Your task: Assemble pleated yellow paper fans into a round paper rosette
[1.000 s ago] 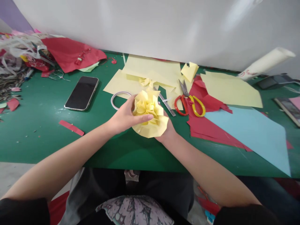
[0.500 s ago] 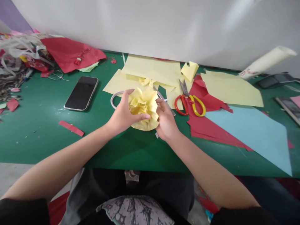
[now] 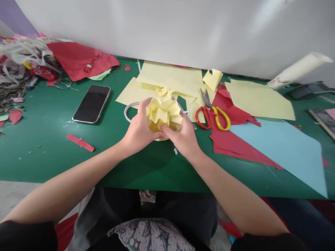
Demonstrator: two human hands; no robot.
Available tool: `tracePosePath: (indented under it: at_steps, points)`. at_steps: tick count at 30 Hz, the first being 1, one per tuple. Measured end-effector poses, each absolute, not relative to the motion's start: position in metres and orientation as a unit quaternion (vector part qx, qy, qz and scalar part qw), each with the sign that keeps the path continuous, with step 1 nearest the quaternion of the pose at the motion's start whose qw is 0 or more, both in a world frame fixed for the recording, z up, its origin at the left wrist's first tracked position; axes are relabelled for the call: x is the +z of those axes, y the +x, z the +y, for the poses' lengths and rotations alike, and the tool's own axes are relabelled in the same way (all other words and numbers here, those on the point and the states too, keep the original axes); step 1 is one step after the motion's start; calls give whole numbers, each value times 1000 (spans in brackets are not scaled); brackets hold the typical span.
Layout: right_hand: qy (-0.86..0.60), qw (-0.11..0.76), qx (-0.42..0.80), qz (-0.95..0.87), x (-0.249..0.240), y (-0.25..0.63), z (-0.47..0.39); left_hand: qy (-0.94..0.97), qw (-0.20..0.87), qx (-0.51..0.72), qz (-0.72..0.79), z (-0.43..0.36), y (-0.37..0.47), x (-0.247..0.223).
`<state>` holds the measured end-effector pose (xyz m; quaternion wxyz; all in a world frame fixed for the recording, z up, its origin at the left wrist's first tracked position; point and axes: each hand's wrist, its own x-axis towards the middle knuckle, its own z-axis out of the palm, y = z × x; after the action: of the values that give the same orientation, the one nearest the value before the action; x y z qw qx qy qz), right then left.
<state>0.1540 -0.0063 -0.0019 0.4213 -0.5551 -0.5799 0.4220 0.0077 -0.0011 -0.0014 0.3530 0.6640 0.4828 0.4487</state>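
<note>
A pale yellow paper flower (image 3: 163, 111) with ruffled, layered petals is held between both hands above the green table. My left hand (image 3: 138, 129) grips its left side, thumb across the near petals. On the right side, my right hand (image 3: 184, 136) is closed round the flower, its thumb pressed into the lower petals close to the left thumb. Most fingers of both hands are hidden behind the paper. Just behind my left hand lies a white roll of tape (image 3: 128, 111). Scissors (image 3: 210, 109) with one red and one yellow handle lie to the right of my right hand.
Yellow paper sheets (image 3: 170, 75) lie behind the flower. Red paper (image 3: 235, 146) and a light blue sheet (image 3: 282, 143) cover the right side. A phone (image 3: 92, 104) and a red strip (image 3: 80, 143) rest on the left, near a cluttered heap (image 3: 15, 73). A white wall (image 3: 167, 31) stands behind.
My right thumb has come round from behind onto the front petals, near the left thumb. The flower has tipped, so its near petals are pressed and its centre looks different.
</note>
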Motion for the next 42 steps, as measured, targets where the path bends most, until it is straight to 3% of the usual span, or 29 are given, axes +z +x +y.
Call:
tracePosePath:
  at_steps: [6,9,15,21,26,30,34,42]
  points:
    - [-536,452,416,-579,1,160,-3,570,551,449,411,6,3,3]
    - [-521,435,406,-612,4,162,-3,552,588,439,395,9,4,3]
    - [-556,442,262,-654,9,158,-5,663,438,384,470,5,7,1]
    - [-552,447,242,-661,9,152,-10,684,327,370,537,0,9,4]
    - [-527,444,184,-701,3,154,-10,655,331,378,564,1,9,6]
    - [-460,460,9,-759,2,156,-8,646,334,382,570,1,9,7]
    - [-447,398,-117,-793,6,157,-8,649,352,362,569,0,8,7]
    - [-425,391,-72,-814,3,160,-6,655,351,345,573,0,9,7]
